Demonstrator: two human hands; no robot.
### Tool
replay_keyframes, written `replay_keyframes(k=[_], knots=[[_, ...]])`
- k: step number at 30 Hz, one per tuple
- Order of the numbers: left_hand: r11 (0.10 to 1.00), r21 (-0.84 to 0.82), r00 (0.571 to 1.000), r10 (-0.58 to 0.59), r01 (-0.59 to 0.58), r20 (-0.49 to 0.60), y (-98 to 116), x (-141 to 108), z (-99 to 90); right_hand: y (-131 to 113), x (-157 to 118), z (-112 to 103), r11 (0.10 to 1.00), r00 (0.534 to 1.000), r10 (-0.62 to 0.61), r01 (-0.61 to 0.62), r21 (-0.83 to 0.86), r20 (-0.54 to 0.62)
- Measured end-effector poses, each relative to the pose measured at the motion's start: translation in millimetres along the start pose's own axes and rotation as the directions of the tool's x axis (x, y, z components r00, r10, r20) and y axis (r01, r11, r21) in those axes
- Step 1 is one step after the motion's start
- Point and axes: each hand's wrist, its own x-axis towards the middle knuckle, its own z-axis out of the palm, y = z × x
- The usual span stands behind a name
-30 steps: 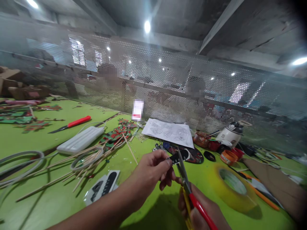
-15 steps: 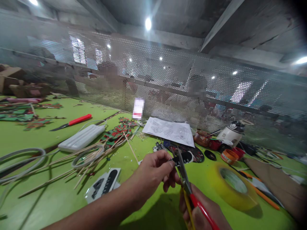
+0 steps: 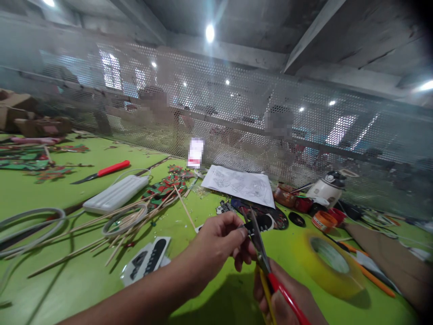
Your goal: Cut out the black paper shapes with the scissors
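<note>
Red-and-yellow-handled scissors (image 3: 287, 298) sit clasped in your right hand's (image 3: 293, 282) grip, blades parted at the black strip (image 3: 264, 223) above the green counter (image 3: 338, 312); your left hand (image 3: 218, 239) pinches the strip's left end between thumb and fingers. A yellow tape roll (image 3: 324, 280) lies near your right hand.

The tabletop (image 3: 84, 289) is bright lime green. The metal scissors (image 3: 263, 260) have grey blades, one red handle and one yellow. The flat black strip (image 3: 265, 222) carries a row of small white marks. The wide ring-shaped tape roll (image 3: 301, 266) is translucent yellow. Grey line drawings pattern the white paper sheet (image 3: 237, 186). The long-bladed knife (image 3: 115, 168) has a red handle; the thin wooden sticks (image 3: 185, 208) are pale tan.
</note>
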Motion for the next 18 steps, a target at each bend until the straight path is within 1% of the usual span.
replay_keyframes(k=[6, 18], knots=[[1.000, -0.017, 1.000, 0.011, -0.011, 0.007, 0.1, 1.1, 0.3, -2.6, 0.8, 0.9, 1.000, 1.000, -0.008, 0.008, 0.003, -0.004], [1.000, -0.019, 1.000, 0.008, -0.008, 0.002, 1.6, 0.1, 0.7, -4.3, 0.5, 0.1, 1.000, 1.000, 0.016, -0.016, -0.001, -0.003]])
